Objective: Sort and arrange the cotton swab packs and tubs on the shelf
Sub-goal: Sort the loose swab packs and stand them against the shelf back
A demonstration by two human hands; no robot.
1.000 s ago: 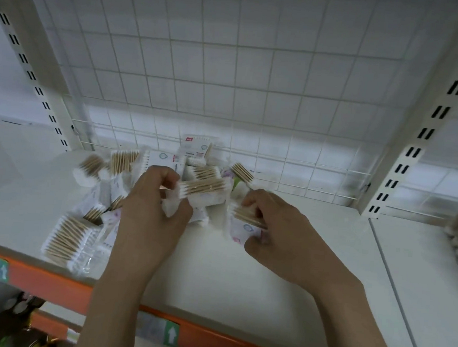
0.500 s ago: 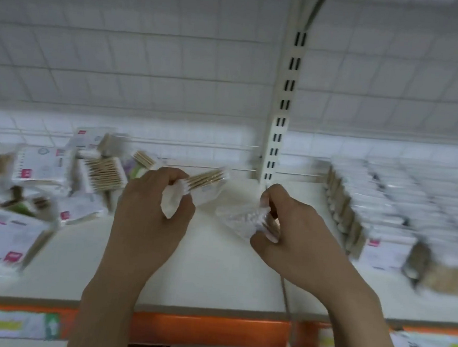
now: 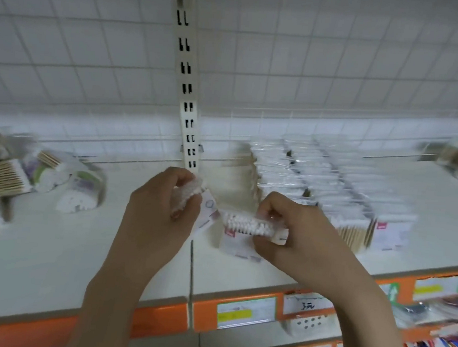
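Two hands are being held up over the white shelf (image 3: 51, 255), near its front edge. The left hand (image 3: 158, 217) is gripping a small swab pack (image 3: 186, 194), with the fingers curled around it. The white cotton tips are showing at the top of the fist. The right hand (image 3: 297, 233) is pinching a second swab pack (image 3: 248, 225) by its right end. This pack is lying sideways in the air, and a row of white tips is facing the camera. The two packs are sitting just beside each other, between the hands.

On the far left of the shelf, a messy pile of packs and tubs (image 3: 40, 183) is lying about. Some round tubs are tipped on their sides there. On the right, neat rows of packs (image 3: 331, 187) are standing one behind another, going back toward the white wire grid (image 3: 95, 53). A slotted post (image 3: 187, 93) is standing up at the back, in the middle. Along the front edge, an orange strip (image 3: 252, 312) is carrying small price labels. Much of the picture is blurry.
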